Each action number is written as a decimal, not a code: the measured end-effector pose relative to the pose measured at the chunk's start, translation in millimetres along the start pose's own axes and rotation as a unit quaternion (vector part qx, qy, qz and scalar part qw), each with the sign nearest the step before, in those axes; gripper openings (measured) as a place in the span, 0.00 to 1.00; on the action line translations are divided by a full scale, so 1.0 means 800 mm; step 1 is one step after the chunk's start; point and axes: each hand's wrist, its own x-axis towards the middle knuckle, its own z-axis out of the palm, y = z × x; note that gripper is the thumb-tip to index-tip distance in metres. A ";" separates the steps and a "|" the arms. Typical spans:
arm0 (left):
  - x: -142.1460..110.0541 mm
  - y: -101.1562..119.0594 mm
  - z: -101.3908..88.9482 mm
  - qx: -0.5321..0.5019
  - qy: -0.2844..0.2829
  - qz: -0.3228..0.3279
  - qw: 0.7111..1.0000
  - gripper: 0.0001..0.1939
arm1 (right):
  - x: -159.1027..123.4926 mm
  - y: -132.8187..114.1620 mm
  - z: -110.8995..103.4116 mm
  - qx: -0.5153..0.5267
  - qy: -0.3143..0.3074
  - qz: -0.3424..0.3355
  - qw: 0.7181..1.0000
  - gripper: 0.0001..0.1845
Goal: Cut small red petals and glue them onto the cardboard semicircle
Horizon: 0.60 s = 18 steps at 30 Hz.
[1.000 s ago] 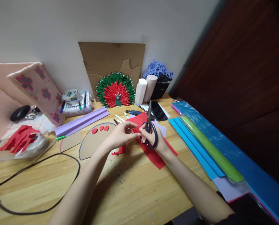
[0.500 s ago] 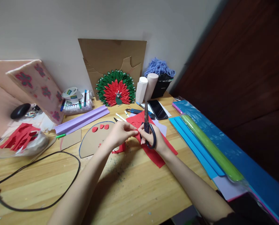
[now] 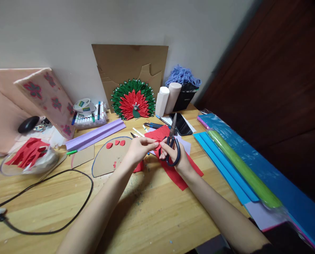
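My left hand (image 3: pixel 139 151) is closed in a pinch on a small red paper piece (image 3: pixel 158 143), most of it hidden by the fingers. My right hand (image 3: pixel 179 157) has dark-handled scissors (image 3: pixel 172 132) looped on it, blades pointing up and away. Its thumb and fingertip also meet at the same red piece, close to the left fingertips. Below the hands lies a red crepe paper sheet (image 3: pixel 179 179). To the left, a cardboard half-round (image 3: pixel 102 165) with a blue outline bears small red cut pieces (image 3: pixel 117 142); my left hand partly covers its right side.
A green and red paper peacock (image 3: pixel 134 100) leans on cardboard (image 3: pixel 131 58) at the wall. Markers (image 3: pixel 90 118), a phone (image 3: pixel 182 125) and paper rolls (image 3: pixel 162 102) stand or lie behind. A bowl of red scraps (image 3: pixel 28 155) and a black cable (image 3: pixel 91 192) lie left; wrapped paper (image 3: pixel 242 169) right.
The view has shifted slightly, so the scene sits further right. The scissors lean a little more to the right. Both hands still meet at the red piece.
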 end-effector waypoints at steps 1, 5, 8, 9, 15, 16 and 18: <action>0.000 0.000 0.001 0.004 -0.005 0.000 1.000 0.12 | 0.000 0.001 -0.001 -0.002 -0.001 0.000 1.000 0.14; -0.001 -0.002 0.005 0.025 0.023 0.010 0.999 0.12 | 0.002 0.004 -0.006 -0.051 -0.030 -0.009 0.998 0.14; -0.004 -0.005 0.010 0.058 0.049 0.046 0.996 0.10 | 0.002 0.002 -0.008 -0.061 -0.033 -0.014 0.998 0.14; -0.004 -0.007 0.013 0.073 0.057 0.059 0.994 0.10 | 0.001 0.000 -0.008 -0.058 -0.031 -0.016 0.998 0.14; -0.010 -0.013 0.030 0.188 0.114 0.157 0.963 0.09 | 0.001 0.003 -0.006 -0.010 -0.017 -0.015 1.000 0.13; -0.011 -0.014 0.032 0.208 0.120 0.173 0.955 0.09 | 0.001 0.005 -0.005 0.001 -0.014 -0.009 1.000 0.13; -0.013 -0.015 0.035 0.229 0.135 0.194 0.944 0.09 | 0.002 0.008 -0.005 0.013 -0.017 0.006 1.000 0.14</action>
